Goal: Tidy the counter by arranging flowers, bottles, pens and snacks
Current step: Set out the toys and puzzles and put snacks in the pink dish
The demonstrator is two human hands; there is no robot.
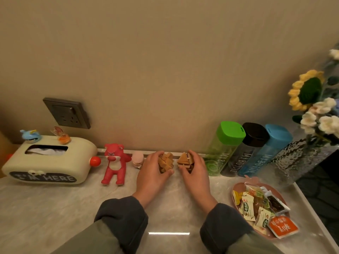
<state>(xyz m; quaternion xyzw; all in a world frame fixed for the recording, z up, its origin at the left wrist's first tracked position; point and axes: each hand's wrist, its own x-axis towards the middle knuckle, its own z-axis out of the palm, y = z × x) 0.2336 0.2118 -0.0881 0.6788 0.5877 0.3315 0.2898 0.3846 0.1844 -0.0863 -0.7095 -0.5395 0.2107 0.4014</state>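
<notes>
My left hand (pixel 153 174) grips a knobbly wooden puzzle (pixel 166 162) on the marble counter near the wall. My right hand (pixel 195 171) grips a second wooden puzzle (pixel 184 160), wedge-shaped, just to its right. Both puzzles rest on the counter, a small gap apart. Three tall "MY BOTTLE" bottles lean against the wall to the right: green (pixel 222 149), black (pixel 247 149) and blue (pixel 266 151). Crocheted flowers (pixel 310 99) stand in a rippled glass vase (pixel 293 160) at the far right. A pink plate (pixel 236 202) at the front right holds several wrapped snacks (pixel 260 208).
A cream tissue box (pixel 49 160) marked "I'M HERE" sits at the left, with two small toys on top. A red bear figure (pixel 114 164) and a small pink figure (pixel 137 159) stand between it and my left hand. A wall socket (pixel 67 113) is above. The counter's right edge (pixel 311 208) drops off.
</notes>
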